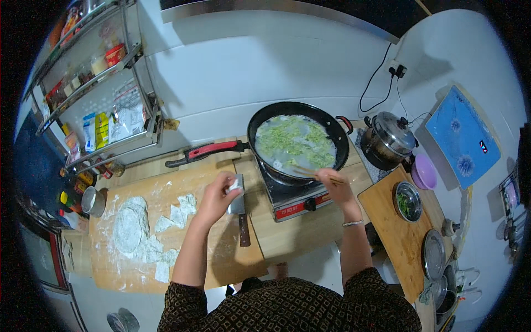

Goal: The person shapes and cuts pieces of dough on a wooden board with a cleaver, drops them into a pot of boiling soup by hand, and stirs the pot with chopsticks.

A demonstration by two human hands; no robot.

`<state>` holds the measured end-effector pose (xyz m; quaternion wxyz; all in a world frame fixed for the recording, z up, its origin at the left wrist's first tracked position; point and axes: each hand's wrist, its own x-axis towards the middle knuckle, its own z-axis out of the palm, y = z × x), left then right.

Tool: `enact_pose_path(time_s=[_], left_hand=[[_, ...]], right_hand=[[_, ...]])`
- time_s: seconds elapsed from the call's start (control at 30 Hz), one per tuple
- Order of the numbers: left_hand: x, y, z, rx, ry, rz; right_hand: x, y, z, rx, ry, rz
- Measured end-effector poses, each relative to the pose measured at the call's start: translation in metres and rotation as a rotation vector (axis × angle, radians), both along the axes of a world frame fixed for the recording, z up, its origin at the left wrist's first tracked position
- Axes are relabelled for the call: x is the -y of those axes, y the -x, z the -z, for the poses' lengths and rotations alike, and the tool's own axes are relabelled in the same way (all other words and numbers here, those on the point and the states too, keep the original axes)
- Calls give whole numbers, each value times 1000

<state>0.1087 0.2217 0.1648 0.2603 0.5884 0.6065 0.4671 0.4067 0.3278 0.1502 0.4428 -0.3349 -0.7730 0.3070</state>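
Pinched in my left hand (220, 195) is a small pale piece, likely dough, above a cleaver (237, 203) lying on the floured wooden board. My right hand (338, 189) grips wooden chopsticks (305, 170), their tips at the near edge of a black wok (342, 153). Chopped greens in cloudy liquid (294, 139) fill the wok, which sits on a gas stove (298, 206). On the board's left lies a stack of flat, green-flecked dough (129, 226), with cut dough pieces (176, 216) beside it.
The wok's red and black handle (213, 151) reaches left over the board. A lidded pot (388, 139) and a purple bowl (424, 172) stand to the right. A second board (400, 245) holds a metal bowl of greens (408, 201). A metal rack (103, 145) hangs at left.
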Motion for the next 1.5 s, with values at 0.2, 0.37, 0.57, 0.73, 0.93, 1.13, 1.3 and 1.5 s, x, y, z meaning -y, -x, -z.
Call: enact_pose_path(time_s=[0.2,0.37,0.57,0.73,0.93,1.13,1.3,1.5], left_hand=[[-77,-56,-22,-394,-155,183],[-132,-104,-13,-558,-39,345],[-169,-131,-3,-874,101,317],[-129,-86,-14,-578,-316,41],[2,5,70,-438,-227,-335],[168,94,153,-614,395,-608],[237,141,181,-582,546,-907],[265,159,192,-529,697,-1148]], right_hand=[[-27,-11,4,65,-35,-19],[-35,-46,-17,102,66,79],[-44,-64,-26,130,-10,235],[-21,-48,-44,-73,239,224],[0,-50,-34,77,184,231],[20,-42,-6,42,248,304],[24,-18,-9,76,221,332],[34,-4,-4,137,231,444]])
